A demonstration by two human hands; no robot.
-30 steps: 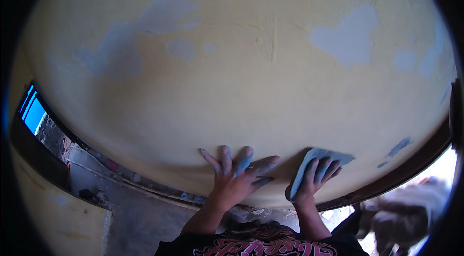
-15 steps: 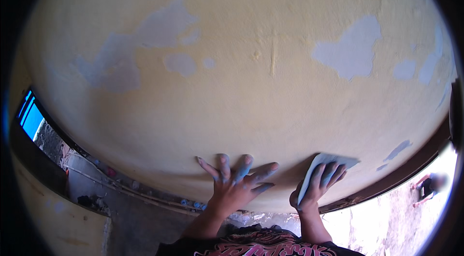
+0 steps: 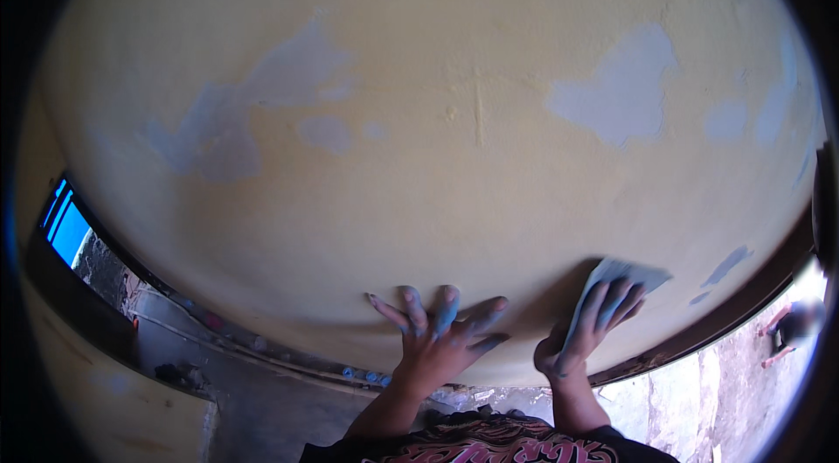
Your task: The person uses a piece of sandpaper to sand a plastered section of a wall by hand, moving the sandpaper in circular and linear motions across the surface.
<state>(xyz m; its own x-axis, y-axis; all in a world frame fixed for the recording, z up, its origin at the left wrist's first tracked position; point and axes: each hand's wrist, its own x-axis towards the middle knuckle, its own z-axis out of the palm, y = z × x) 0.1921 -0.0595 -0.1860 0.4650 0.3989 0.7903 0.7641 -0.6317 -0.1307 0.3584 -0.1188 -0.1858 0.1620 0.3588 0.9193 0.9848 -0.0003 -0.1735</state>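
Note:
A pale yellow wall (image 3: 367, 210) fills most of the head view. My left hand (image 3: 441, 339) rests against its lower part with the fingers spread wide, holding nothing; bluish-grey dust coats the fingertips. To its right, my right hand (image 3: 601, 316) presses a grey sheet of sandpaper (image 3: 648, 274) to the wall. The fingers lie over the sheet, and its edge runs down toward the thumb. Smooth whitish filler patches, one at the upper left (image 3: 293, 70) and one at the upper right (image 3: 625, 92), mark the wall above my hands.
A grey smear (image 3: 727, 266) marks the wall right of the sandpaper. At the left is an opening with a blue panel (image 3: 68, 231). Pipes or poles (image 3: 262, 362) run along the floor by the wall. Another person (image 3: 795, 325) is outside at the lower right.
My right hand has slid the sandpaper up and to the right on the wall. My left hand stays spread on the wall, slightly further right in the view, which has shifted a little.

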